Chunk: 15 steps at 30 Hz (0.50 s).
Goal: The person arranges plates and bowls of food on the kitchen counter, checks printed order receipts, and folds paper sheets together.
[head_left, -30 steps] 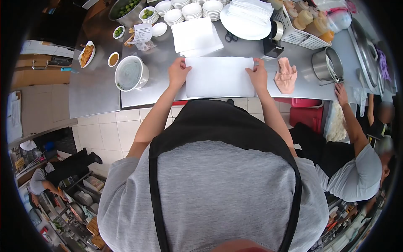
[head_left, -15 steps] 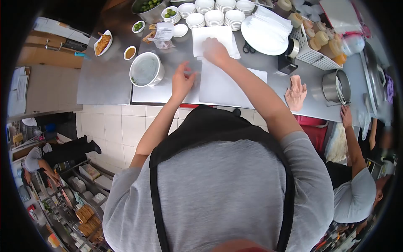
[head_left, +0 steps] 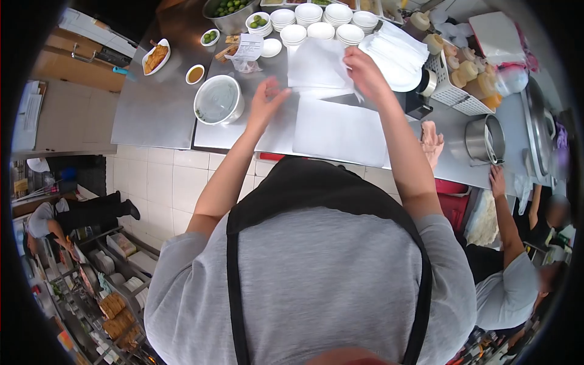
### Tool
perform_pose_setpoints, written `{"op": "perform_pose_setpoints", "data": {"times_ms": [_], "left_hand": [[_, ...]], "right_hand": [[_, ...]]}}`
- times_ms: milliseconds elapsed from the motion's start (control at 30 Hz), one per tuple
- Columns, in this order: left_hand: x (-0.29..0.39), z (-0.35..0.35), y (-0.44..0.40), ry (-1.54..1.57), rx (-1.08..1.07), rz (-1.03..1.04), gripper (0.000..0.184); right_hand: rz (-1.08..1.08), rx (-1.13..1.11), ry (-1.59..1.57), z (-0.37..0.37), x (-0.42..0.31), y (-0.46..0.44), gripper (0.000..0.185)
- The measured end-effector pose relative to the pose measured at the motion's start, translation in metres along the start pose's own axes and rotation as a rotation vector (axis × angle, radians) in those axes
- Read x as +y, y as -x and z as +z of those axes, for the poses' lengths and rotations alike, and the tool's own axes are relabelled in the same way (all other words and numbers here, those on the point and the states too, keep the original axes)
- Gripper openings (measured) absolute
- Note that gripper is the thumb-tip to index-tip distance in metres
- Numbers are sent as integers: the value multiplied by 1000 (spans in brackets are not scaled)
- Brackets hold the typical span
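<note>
My right hand pinches the right edge of a thin white paper sheet, which is partly raised off the counter. A larger white sheet lies flat nearer to me, by the counter's front edge. My left hand hovers left of the sheets with its fingers apart, slightly smeared and holding nothing. Close to its left stands a white round tub with a cloudy, translucent top. Beyond the left hand, a printed slip lies over a clear plastic bag.
Stacked white bowls line the back. A white plate carries more white sheets. To the right are a bottle basket, a steel pot and raw-looking meat. A sauce bowl sits left. A co-worker's hand touches the counter.
My right hand has moved right from the top of the small paper to its edge, and that sheet now lifts. My left hand has risen slightly. The view has shifted a little.
</note>
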<state>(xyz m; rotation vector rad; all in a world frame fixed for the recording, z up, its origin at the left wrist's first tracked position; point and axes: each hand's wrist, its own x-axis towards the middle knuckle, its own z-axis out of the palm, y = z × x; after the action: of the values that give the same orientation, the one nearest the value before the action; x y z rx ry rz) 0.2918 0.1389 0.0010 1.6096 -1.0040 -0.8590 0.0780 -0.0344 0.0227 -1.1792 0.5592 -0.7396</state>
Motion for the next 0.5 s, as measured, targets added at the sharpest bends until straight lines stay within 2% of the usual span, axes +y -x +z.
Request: {"op": "perform_pose_setpoints", "data": {"times_ms": [33,100,133,167,200,233,267,333,367,400,467,500], "left_hand": [[6,6,-4,1,-7,4,66],[17,19,-14,-93,45,118,93],[19,23,-20,-93,32,120,93],[21,28,-28,-81,1,130,101],[24,33,-34,-69,-30,140,108],[27,41,-36,101,-86,102,106],[30,47,-40,101,-100,104,106],[35,56,-44,374,-363,-214,103],[30,67,-42,460,-283,-272,84],[33,72,-39,459,-294,-276,84],[38,80,-35,727,-560,-312,60],[47,82,-27,675,-502,-305,41]], "right_hand": [[26,-40,-160,1,-10,10,26],[40,34,-219,15,-43,41,31],[59,101,-280,22,-58,55,36],[56,57,-393,19,-64,63,43],[51,71,-393,12,-64,69,43],[100,113,-508,2,-63,77,37],[147,153,-623,-7,-62,83,32],[124,152,-668,-21,-53,95,30],[108,140,-711,-28,-47,100,30],[92,127,-755,-34,-42,106,30],[104,113,-858,-50,-30,120,32],[44,135,-879,-51,-27,127,35]]}}
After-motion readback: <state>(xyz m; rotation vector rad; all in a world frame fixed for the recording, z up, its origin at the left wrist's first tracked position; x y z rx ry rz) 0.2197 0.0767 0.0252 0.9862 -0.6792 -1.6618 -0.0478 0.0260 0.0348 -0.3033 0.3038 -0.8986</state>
